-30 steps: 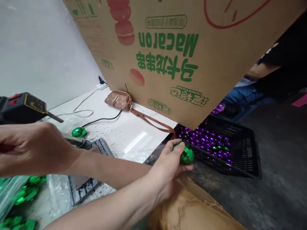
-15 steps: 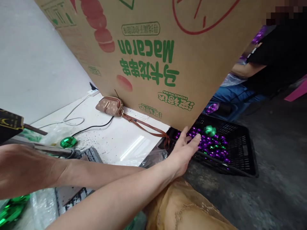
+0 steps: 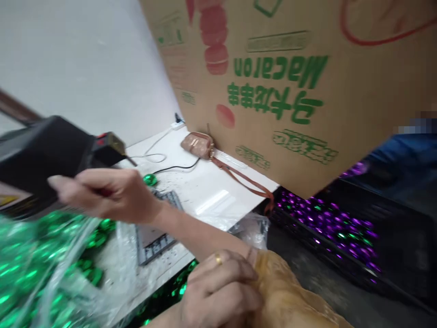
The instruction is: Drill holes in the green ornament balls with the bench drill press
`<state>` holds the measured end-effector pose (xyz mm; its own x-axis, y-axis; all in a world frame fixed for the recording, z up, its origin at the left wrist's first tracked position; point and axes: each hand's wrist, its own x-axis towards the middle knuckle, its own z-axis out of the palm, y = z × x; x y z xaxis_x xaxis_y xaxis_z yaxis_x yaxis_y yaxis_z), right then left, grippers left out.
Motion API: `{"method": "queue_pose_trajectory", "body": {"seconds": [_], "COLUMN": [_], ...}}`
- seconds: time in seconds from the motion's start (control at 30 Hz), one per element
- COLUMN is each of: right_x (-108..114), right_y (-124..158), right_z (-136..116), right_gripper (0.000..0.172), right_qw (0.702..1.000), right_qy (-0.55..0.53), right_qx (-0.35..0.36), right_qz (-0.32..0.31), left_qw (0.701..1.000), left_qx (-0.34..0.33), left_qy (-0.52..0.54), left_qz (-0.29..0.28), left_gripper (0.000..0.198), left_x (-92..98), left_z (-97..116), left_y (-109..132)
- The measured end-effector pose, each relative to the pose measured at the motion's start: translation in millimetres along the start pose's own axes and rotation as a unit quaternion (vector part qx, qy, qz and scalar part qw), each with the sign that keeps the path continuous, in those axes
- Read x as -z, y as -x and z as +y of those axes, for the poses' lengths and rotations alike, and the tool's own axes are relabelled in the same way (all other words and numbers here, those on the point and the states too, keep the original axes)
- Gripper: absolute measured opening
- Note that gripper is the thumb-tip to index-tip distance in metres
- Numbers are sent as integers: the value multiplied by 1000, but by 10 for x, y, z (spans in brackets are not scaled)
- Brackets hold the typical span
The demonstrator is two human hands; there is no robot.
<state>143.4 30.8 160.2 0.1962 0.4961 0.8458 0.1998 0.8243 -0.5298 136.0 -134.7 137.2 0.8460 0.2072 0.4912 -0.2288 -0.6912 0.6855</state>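
Note:
My right hand (image 3: 109, 193) reaches across to the left, its fingers curled beside a black machine (image 3: 48, 155) with a small box and thin metal tip in front. A bit of red shows between the fingers; what they grip cannot be made out. My left hand (image 3: 218, 289), with a gold ring, is closed over the gathered tan sleeve (image 3: 287, 287) of my right arm. Below the machine lies a heap of shiny green balls (image 3: 30, 269) in clear plastic. One shiny green ball (image 3: 149, 179) sits alone on the white table (image 3: 211, 200).
A large cardboard box (image 3: 293, 150) stands on the table's far side. Before it lie a brown pouch (image 3: 197, 145) with a strap, cables and a dark flat plate (image 3: 159, 228). At right, a black crate (image 3: 406, 246) holds purple and green shiny balls. Blue clothing of another person (image 3: 409, 155) shows beyond.
My left hand has drawn back from the crate's side to my right sleeve. A green ball seen over the crate is no longer there. The view has swung left, bringing in the machine.

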Motion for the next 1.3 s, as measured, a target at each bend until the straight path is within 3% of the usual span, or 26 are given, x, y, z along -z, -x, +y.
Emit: {"method": "queue_pose_trajectory", "body": {"seconds": [0.03,0.13,0.2,0.27,0.37,0.43,0.53,0.63,0.8,0.87,1.0,1.07,1.13,1.3], "right_x": [32,171,234,244,204,171,142,136,153,157,140,126,117,128], "right_y": [10,43,62,78,102,115,122,119,117,117,118,118,118,123], "right_z": [-71,-249,-292,-302,-309,-310,-297,-277,-249,-243,-245,-246,-244,-248], "right_gripper": [55,52,50,49,47,46,47,48,47,46,45,46,45,48], "right_qw": [996,985,983,982,980,979,977,979,981,982,982,981,981,986], "right_qy": [-71,-171,-174,-170,-176,-175,-171,-161,-152,-152,-147,-141,-134,-100], "right_qx": [-4,-18,-39,-48,-38,-30,-25,-14,5,7,13,22,27,9], "right_qz": [44,35,49,62,79,101,123,127,121,111,120,133,139,130], "left_qw": [999,970,915,844,782,762,778,790,777,771,775,771,769,810], "left_qx": [3,88,183,304,377,412,422,435,448,448,422,400,395,400], "left_qy": [-46,-173,-253,-303,-368,-400,-392,-367,-357,-321,-14,130,197,160], "left_qz": [21,147,254,322,332,301,251,230,262,319,471,478,461,398], "left_gripper": [23,25,27,24,22,26,39,42,32,31,42,46,49,55], "left_x": [103,381,599,859,1282,1537,1822,1978,2055,2036,1874,1735,1581,1278], "left_z": [-17,-195,-384,-584,-869,-1052,-1321,-1552,-1669,-1586,-1283,-1136,-1039,-1103], "left_y": [152,694,1100,1487,1914,2055,2091,2035,1983,1981,1942,1890,1824,1691]}}
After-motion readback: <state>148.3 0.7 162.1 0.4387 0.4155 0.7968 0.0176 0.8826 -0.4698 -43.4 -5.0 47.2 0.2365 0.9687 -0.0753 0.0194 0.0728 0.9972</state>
